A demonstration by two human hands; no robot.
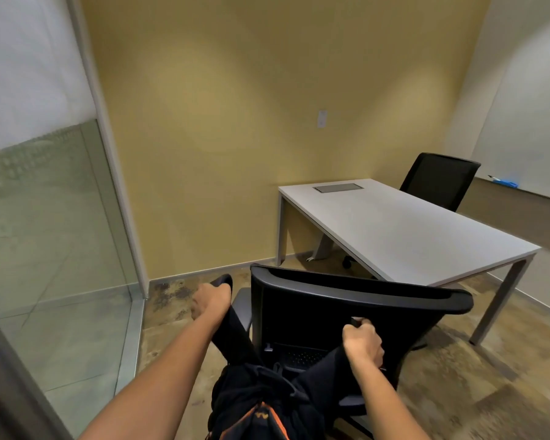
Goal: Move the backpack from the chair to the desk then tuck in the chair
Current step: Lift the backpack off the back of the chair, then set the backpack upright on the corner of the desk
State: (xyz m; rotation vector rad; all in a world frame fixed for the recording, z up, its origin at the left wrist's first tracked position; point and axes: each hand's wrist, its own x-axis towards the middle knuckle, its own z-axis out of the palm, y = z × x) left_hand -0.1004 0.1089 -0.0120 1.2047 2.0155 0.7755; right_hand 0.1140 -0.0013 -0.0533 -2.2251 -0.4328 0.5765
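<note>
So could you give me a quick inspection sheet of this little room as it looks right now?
Surface: desk top bare except a flush grey panel.
Job's things: black backpack with orange trim held up by its straps behind the near chair; not on the desk yet.
Clutter: nothing seen.
Hands: left hand and right hand each grip a strap.
Cables: nothing seen.
Surroundings: second chair beyond the desk, whiteboard, glass wall at left.
</note>
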